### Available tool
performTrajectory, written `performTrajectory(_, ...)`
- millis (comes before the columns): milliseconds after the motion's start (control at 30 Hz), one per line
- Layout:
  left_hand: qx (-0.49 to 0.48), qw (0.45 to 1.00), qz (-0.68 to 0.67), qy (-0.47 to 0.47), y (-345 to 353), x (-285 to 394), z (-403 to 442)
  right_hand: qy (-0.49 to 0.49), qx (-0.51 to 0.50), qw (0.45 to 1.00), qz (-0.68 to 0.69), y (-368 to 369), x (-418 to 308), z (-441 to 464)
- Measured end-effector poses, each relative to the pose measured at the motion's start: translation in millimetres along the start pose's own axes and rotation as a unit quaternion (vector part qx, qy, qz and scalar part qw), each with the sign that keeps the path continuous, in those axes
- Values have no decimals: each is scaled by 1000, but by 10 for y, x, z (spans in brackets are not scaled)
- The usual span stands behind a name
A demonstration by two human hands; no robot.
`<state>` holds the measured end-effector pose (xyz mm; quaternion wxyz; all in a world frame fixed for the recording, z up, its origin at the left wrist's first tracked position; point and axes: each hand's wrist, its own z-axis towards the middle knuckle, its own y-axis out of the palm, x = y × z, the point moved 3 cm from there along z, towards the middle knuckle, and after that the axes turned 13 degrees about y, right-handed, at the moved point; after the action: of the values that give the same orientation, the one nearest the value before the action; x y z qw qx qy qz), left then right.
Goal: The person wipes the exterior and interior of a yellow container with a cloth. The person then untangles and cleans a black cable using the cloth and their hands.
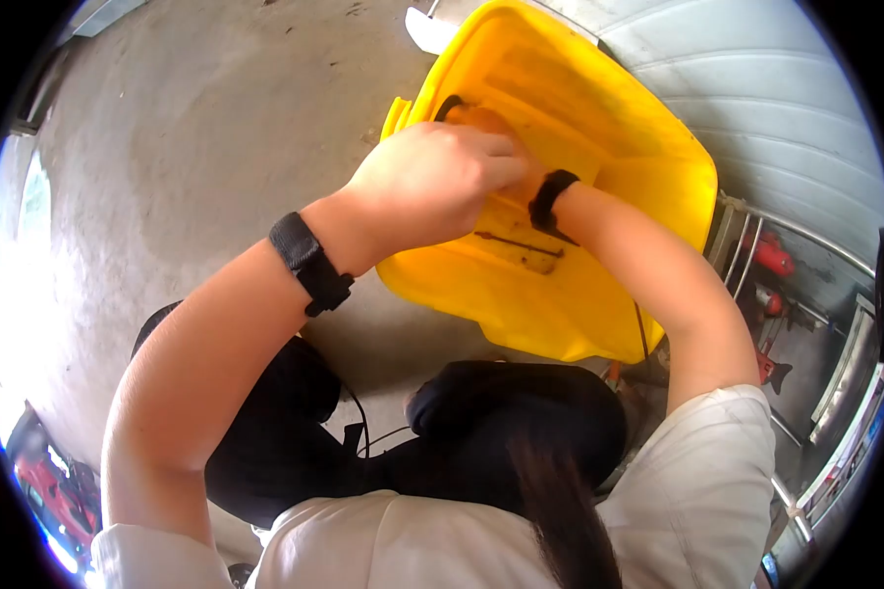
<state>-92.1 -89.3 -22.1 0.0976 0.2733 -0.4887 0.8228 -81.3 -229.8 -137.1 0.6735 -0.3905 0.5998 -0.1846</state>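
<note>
A large yellow plastic shell (658, 177), hollow side up, lies in front of my knees. My left hand (437, 182) is closed, its fingers curled over the shell's left side; what it grips, if anything, I cannot make out. Behind it, inside the shell, is my right hand (506, 137), partly hidden by the left one, its fingers out of clear sight. A small black piece (449, 107) shows near the right hand at the shell's left wall. Below the hands, a thin dark rod with a reddish end (521, 243) lies on the shell's inner floor.
Grey concrete floor (216, 128) extends to the left. At the right stand a metal rack (805, 231) and red tools (773, 255), beside a pale corrugated wall (756, 88). A thin black cable (363, 417) runs by my legs. A red object (59, 491) is at the lower left.
</note>
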Motion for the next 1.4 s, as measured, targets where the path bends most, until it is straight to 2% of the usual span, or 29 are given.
performTrajectory(67, -83, 996, 34, -27, 20, 28, 21, -39, -11, 998, -45, 225, 1, 6)
performTrajectory(200, -240, 965, 82, -71, 25, 51, 41, 7, -97, 995, 17, 535, -33, 90)
performTrajectory(333, -251, 964, 63, -63, 12, 57, 74, 21, -169, 983, 66, 507, 2, 9)
performTrajectory(500, -306, 947, 59, -72, -18, 73, 84, -15, -235, 969, 80, 777, -37, -321)
performTrajectory(800, -261, 964, 44, -33, -28, 65, 5, -82, -288, 953, 38, 680, 81, -597)
performTrajectory(900, -236, 970, 48, -29, -17, 61, 1, -34, -284, 958, -12, 497, -19, -560)
performTrajectory(933, -213, 976, 42, -20, -15, 54, 0, -68, -239, 969, -8, 592, 28, -563)
performTrajectory(967, -190, 981, 36, -12, -12, 37, 4, -10, -211, 973, 91, 638, 44, -566)
performTrajectory(1100, -122, 992, 6, -5, -82, 72, 17, 15, -205, 973, 108, 710, 31, -493)
performTrajectory(1300, -177, 984, 13, -7, -11, 55, -12, 17, -231, 968, 101, 740, 88, -431)
performTrajectory(1400, -168, 986, 11, 12, -8, 22, -11, 20, -254, 962, 100, 741, 102, -440)
